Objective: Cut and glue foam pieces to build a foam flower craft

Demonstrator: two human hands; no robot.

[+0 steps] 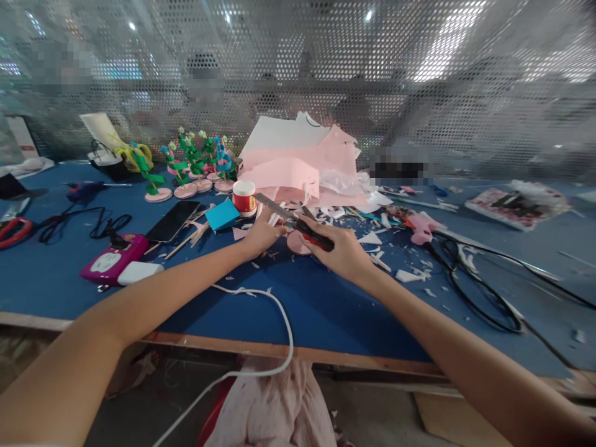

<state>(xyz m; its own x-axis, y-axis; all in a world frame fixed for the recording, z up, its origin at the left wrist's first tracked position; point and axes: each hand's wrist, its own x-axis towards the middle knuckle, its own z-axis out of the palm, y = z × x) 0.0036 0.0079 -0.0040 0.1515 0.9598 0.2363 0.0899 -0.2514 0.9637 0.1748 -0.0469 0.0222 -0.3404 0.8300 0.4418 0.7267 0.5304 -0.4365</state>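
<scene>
Several small paper-trimmed stands point(188, 162) at the back left, each upright on a round pink base. Green or blue strips curl around their stems, pale bits at the tips; by eye, these look built up. Nearer the person, between the hands, one pink disc point(295, 243) lies on the blue table point(344, 316), partly hidden by the right hand and its tool; no stem shows on its visible part. That one looks far less advanced than the group behind.

Loose material about: thin wooden sticks point(186, 240) and a blue paper square point(222, 215) left of the hands, large pink sheets point(284, 171) behind, white scraps point(408, 275) spread to the right. Much cutting seems done; how many pieces are unfinished, cannot tell.

Right hand point(347, 251): closed around the black-and-red handle of a cutter point(318, 238), forearm coming in from the lower right, wrist low over the table. Blade point(279, 210) out long, pointing away and leftward, above the left fingers' side.

Left hand point(263, 237): forearm in from the lower left, fingers bent and turned toward the blade, just in front of a red-and-white jar point(244, 200). A pale sliver shows by the fingertips; whether it is pinched, or the grip is open or closed, cannot tell.
</scene>
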